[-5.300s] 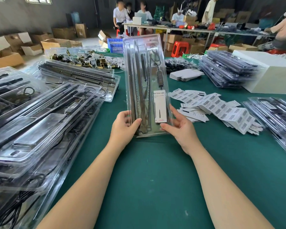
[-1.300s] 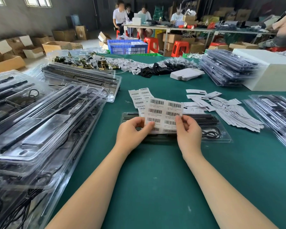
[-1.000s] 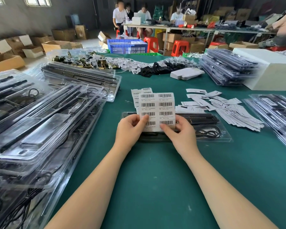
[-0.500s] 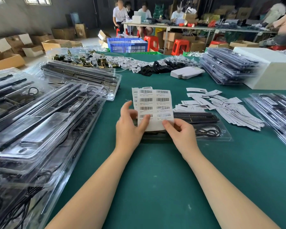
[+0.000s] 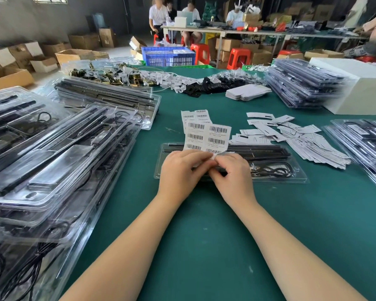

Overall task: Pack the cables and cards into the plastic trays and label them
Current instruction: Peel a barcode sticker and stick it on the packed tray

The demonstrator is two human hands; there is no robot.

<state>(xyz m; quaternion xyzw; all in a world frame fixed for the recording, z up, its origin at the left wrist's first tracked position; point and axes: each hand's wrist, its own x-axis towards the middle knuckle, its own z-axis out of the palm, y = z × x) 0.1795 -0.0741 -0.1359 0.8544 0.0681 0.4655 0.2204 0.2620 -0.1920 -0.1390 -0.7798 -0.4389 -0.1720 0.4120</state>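
Observation:
A clear plastic tray (image 5: 276, 170) packed with black bars and a coiled cable lies flat across the green table in front of me. Above its left half I hold a white sheet of barcode labels (image 5: 206, 135). My left hand (image 5: 180, 172) grips the sheet's lower edge. My right hand (image 5: 232, 174) pinches a curled white corner at the sheet's bottom, its fingertips touching those of the left hand. Another label sheet (image 5: 194, 116) lies on the table just behind.
Tall stacks of packed clear trays (image 5: 52, 161) fill the left side; more stacks (image 5: 302, 83) sit at the back right and far right (image 5: 365, 144). Loose white cards (image 5: 302, 137) spread right of the labels. A white box (image 5: 360, 88) stands far right.
The tray went from held upright to lying flat. I picked up the label sheet, and my hands have since slid down to its bottom edge, where the right fingers now lift a corner.

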